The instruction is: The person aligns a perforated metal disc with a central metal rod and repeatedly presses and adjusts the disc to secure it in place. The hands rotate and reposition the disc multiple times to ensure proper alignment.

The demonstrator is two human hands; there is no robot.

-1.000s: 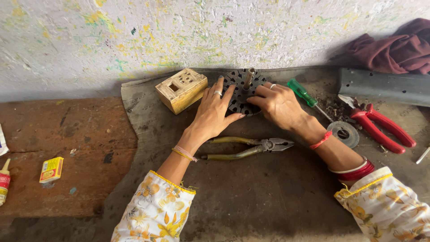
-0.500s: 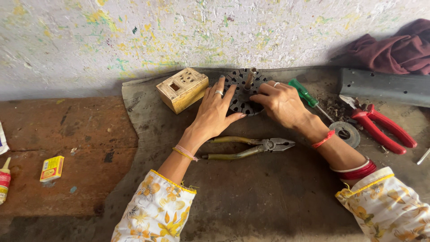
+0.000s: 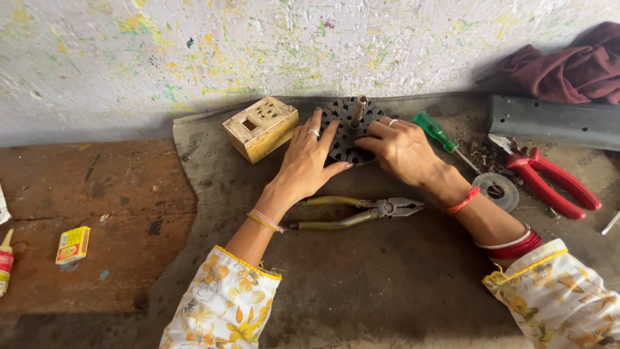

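Observation:
A dark round metal core (image 3: 349,126) with slots round its rim and a shaft standing up from its middle lies flat on the grey mat (image 3: 361,271) near the wall. My left hand (image 3: 309,161) rests spread on its left side, fingers on the slotted disc. My right hand (image 3: 400,150) grips its right edge with bent fingers. Yellow-handled pliers (image 3: 361,212) lie on the mat just below both hands.
A yellowish wooden switch box (image 3: 259,128) sits left of the core. A green-handled screwdriver (image 3: 439,134), a grey disc (image 3: 496,190), red-handled cutters (image 3: 549,181), a grey metal channel (image 3: 555,121) and maroon cloth (image 3: 568,68) lie right. A small yellow box (image 3: 72,245) and tube (image 3: 5,262) lie left.
Both hands stay on the round core; the fingers have shifted only slightly. Nothing else has moved.

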